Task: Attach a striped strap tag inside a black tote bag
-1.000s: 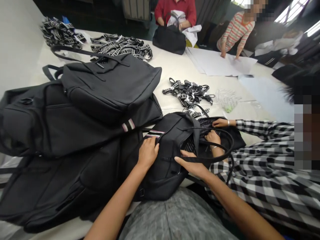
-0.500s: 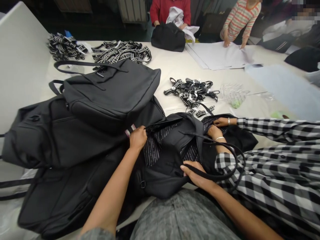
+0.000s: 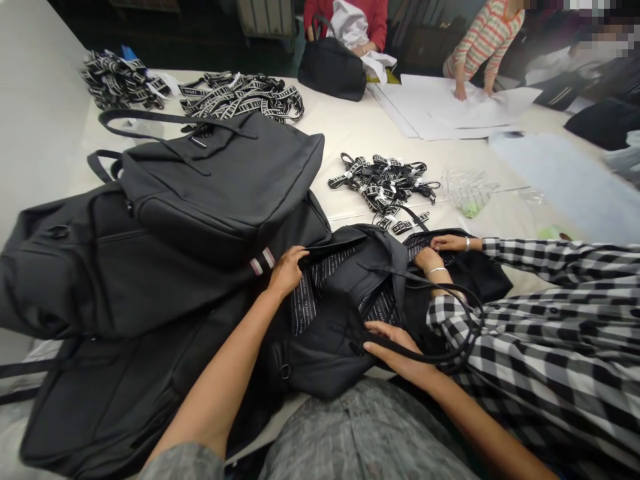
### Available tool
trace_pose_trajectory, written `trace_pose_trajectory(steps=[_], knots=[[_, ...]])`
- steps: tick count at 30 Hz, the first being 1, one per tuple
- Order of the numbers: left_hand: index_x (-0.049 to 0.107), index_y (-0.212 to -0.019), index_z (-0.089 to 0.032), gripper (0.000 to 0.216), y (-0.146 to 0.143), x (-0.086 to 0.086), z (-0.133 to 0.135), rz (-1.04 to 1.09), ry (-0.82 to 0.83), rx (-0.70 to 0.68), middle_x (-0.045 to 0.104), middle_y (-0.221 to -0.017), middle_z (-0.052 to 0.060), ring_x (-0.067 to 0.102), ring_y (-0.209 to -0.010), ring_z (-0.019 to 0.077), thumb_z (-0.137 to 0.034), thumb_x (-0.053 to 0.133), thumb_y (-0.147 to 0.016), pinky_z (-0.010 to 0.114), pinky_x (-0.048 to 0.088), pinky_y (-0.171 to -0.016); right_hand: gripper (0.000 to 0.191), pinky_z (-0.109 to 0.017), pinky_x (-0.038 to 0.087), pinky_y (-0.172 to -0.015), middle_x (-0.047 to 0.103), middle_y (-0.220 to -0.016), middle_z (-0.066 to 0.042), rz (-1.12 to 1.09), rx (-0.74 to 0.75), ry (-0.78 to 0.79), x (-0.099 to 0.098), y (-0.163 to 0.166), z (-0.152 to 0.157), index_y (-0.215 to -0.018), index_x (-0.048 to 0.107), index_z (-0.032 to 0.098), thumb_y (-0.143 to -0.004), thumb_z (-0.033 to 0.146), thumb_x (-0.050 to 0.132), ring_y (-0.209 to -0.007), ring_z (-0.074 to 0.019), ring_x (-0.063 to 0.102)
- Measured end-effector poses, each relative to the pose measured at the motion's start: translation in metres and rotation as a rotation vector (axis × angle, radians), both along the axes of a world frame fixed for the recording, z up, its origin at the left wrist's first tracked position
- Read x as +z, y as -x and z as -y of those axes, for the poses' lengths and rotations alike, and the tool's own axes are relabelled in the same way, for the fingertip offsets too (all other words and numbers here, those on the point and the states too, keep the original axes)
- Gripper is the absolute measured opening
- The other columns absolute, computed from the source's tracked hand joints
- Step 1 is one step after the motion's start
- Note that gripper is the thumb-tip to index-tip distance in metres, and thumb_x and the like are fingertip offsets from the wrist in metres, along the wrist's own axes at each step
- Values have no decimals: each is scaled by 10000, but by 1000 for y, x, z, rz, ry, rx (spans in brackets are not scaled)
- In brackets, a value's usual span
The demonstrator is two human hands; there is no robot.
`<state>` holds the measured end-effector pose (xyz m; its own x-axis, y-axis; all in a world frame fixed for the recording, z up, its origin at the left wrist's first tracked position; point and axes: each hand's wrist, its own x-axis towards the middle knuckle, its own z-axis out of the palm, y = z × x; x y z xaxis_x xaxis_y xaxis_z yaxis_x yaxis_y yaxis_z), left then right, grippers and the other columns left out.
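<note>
In front of me lies a black travel bag [image 3: 325, 363], its mouth spread and a dark lining [image 3: 306, 303] with white printed lines showing. My left hand [image 3: 287, 271] pinches the left end of the bag's opening edge. On the near side my right hand [image 3: 397, 347] is closed on the bag's rim, beside a black carry handle [image 3: 415, 355] that loops to the right. Just left of my left hand, a small striped label [image 3: 263, 261] shows against the black fabric. The inside bottom of the bag is hidden.
Black bags [image 3: 215, 180] are piled at my left. Bundled lettered straps [image 3: 385, 180] lie beyond my bag, with more straps [image 3: 245, 97] at the back. At my right, a co-worker in checked sleeves [image 3: 545, 320] reaches into another black bag [image 3: 480, 277]. Two people work across the table.
My left hand has shifted slightly right and up along the bag's edge, uncovering more of the striped label. My right hand keeps its hold. Across the table, the small black bag has tilted, its handle now showing.
</note>
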<state>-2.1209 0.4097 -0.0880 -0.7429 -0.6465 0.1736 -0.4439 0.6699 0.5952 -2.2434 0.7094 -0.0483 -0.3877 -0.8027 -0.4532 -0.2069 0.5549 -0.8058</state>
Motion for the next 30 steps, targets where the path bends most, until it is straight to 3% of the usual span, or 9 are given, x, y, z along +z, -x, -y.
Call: trace_pose_trajectory(steps=[6, 9, 12, 16, 18, 20, 23, 25, 30], knots=[[710, -1099, -174, 387, 2, -12, 11, 44, -101, 46, 674, -1244, 81, 616, -1167, 199, -33, 453, -847, 348, 463, -1062, 403, -454, 443, -1028, 680, -1219, -69, -13, 62, 3, 8, -1, -8, -1199, 655, 225, -812, 333, 624, -1155, -284, 600], [724, -1075, -205, 265, 3, -15, 14, 95, -146, -28, 738, -1100, 56, 674, -1053, 197, -163, 594, -848, 322, 521, -977, 404, -459, 458, -1001, 689, -1180, -74, -69, 76, 29, 2, -3, -8, -1208, 655, 238, -815, 325, 626, -1113, -281, 613], [747, -1005, -263, 232, 5, -14, 7, 134, -118, -122, 713, -1124, 40, 666, -1047, 211, -220, 714, -779, 334, 534, -947, 570, -464, 461, -994, 645, -1233, -104, -90, 14, 67, -4, -3, 6, -1323, 570, 216, -786, 373, 678, -1092, -272, 604], [750, -884, -203, 166, 12, -4, -20, 174, 19, -188, 580, -1311, 138, 518, -1248, 343, -144, 745, -729, 513, 467, -1019, 918, -433, 429, -1048, 522, -1410, -118, 264, 111, 140, -11, 20, 32, -1444, 414, 215, -628, 319, 821, -1226, -260, 533], [724, -888, -170, 163, 14, 1, -37, 168, 95, -231, 462, -1447, 156, 348, -1390, 361, -72, 624, -803, 581, 337, -1114, 862, -426, 431, -1041, 595, -1332, -101, 443, 178, 138, -15, 38, 40, -1376, 507, 221, -580, 249, 836, -1199, -251, 557], [696, -907, -164, 251, 14, 2, -54, 160, 137, -296, 424, -1486, 137, 287, -1431, 309, -42, 480, -875, 548, 267, -1164, 622, -414, 465, -985, 689, -1164, -94, 547, 39, 122, -20, 51, 44, -1173, 670, 190, -576, 249, 835, -1068, -239, 625], [668, -853, -175, 279, 11, -3, -74, 194, 120, -362, 640, -1188, 135, 548, -1206, 260, -55, 422, -907, 433, 433, -1043, 277, -367, 482, -934, 724, -869, -46, 584, -320, 143, -27, 52, 52, -789, 712, 168, -619, 352, 829, -870, -184, 660], [651, -837, -160, 284, 11, -11, -84, 229, 94, -315, 667, -1003, 130, 619, -1030, 253, -19, 410, -888, 415, 491, -938, 268, -349, 486, -928, 709, -808, -12, 616, -410, 156, -29, 41, 62, -733, 677, 186, -668, 416, 799, -832, -162, 660], [617, -985, -114, 176, 23, -39, -87, 262, -27, -82, 648, -1016, 80, 629, -941, 201, -69, 460, -920, 400, 533, -842, 362, -414, 530, -885, 741, -885, -63, 810, -393, 121, -36, 3, 109, -869, 702, 174, -701, 490, 755, -887, -244, 683]])
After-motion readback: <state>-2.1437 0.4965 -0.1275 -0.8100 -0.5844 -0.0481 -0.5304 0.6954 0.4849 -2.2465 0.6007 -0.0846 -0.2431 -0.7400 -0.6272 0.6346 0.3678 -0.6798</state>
